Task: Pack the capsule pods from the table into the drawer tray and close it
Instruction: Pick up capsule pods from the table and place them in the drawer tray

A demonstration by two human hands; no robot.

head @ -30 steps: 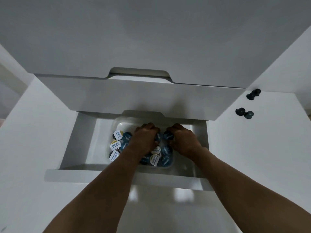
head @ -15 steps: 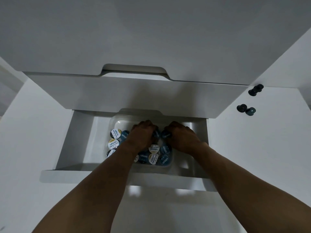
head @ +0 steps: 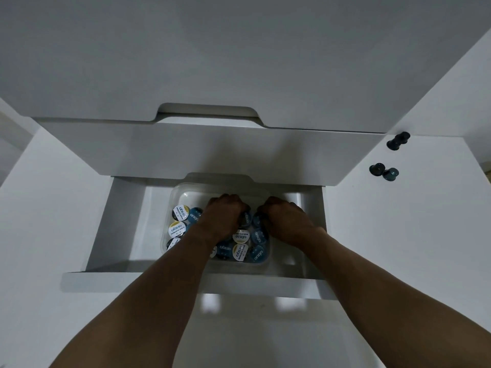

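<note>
The left hand (head: 224, 217) and right hand (head: 287, 221) curl over the tray (head: 194, 199) of pods (head: 178, 229); any grasp is hidden. Loose pods (head: 377, 169) lie on the worktop (head: 425, 235); the drawer (head: 127, 213) stands open.

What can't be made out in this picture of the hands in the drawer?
Head view:
1. Fingertips of left hand and right hand: curled under, hidden by the hands themselves; whether they grasp pods is unclear.
2. Pods in the tray: several covered by hands and left forearm; no full count.
3. Loose pods on the tabletop, right: too small and dim to read.
</note>
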